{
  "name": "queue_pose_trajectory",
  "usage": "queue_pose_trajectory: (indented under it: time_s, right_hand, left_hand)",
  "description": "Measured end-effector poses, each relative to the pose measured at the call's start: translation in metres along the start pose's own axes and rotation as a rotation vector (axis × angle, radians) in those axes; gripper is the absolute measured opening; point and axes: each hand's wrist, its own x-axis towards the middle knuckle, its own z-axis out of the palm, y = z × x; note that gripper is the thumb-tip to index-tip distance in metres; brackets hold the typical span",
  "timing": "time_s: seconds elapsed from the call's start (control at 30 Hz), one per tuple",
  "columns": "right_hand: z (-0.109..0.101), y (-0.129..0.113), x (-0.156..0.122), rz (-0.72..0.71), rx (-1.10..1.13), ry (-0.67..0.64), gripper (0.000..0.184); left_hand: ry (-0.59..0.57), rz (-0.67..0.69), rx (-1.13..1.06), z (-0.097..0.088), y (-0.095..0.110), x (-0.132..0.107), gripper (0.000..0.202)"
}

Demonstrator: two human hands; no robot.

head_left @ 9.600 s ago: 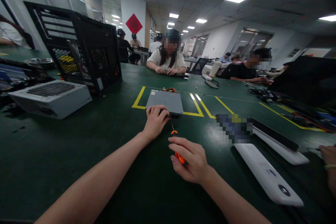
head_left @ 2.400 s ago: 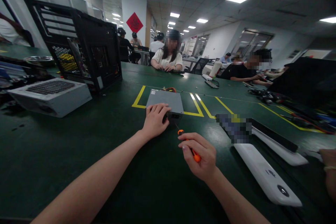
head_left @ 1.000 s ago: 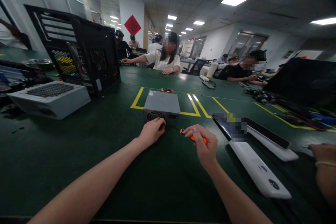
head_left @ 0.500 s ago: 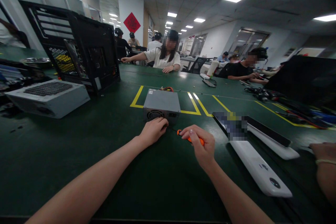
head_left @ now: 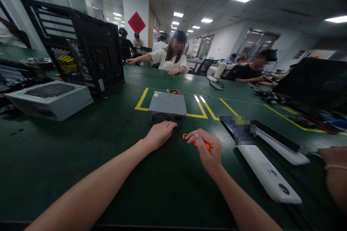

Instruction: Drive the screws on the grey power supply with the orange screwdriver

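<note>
A grey power supply box (head_left: 168,104) lies on the green table (head_left: 108,173) inside a yellow marked rectangle, its fan grille facing me. My left hand (head_left: 159,134) rests on the table against the box's near face, fingers curled and pinched at its lower edge; what they hold is hidden. My right hand (head_left: 208,149) is closed round an orange-handled screwdriver (head_left: 195,143), whose thin shaft points left toward the box's lower right corner.
A black computer case (head_left: 81,48) and a grey perforated panel (head_left: 50,99) stand at the left. White and black long panels (head_left: 268,173) lie at the right, beside another person's hand (head_left: 332,157). Several people sit at the table's far side.
My left hand slid off the top of the box to its near lower edge. My right hand with the screwdriver moved up and right, laying the tool flatter. The box now shows its fan face.
</note>
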Motion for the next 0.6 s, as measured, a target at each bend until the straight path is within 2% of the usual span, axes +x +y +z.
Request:
queue_pose_trajectory:
  time_s: [0.33,0.5,0.6]
  right_hand:
    - [0.001,-0.002,-0.002,-0.062,-0.006,-0.044,0.026]
    - [0.007,-0.008,-0.007,-0.184,-0.050,-0.148,0.018]
    - [0.007,-0.012,-0.008,-0.263,-0.102,-0.188,0.014]
  left_hand:
    - [-0.056,0.148,0.109,-0.004,0.001,0.000,0.029]
    - [-0.122,0.244,0.190,-0.011,0.007,0.002,0.026]
    - [-0.082,0.232,0.187,-0.011,0.009,0.003,0.027]
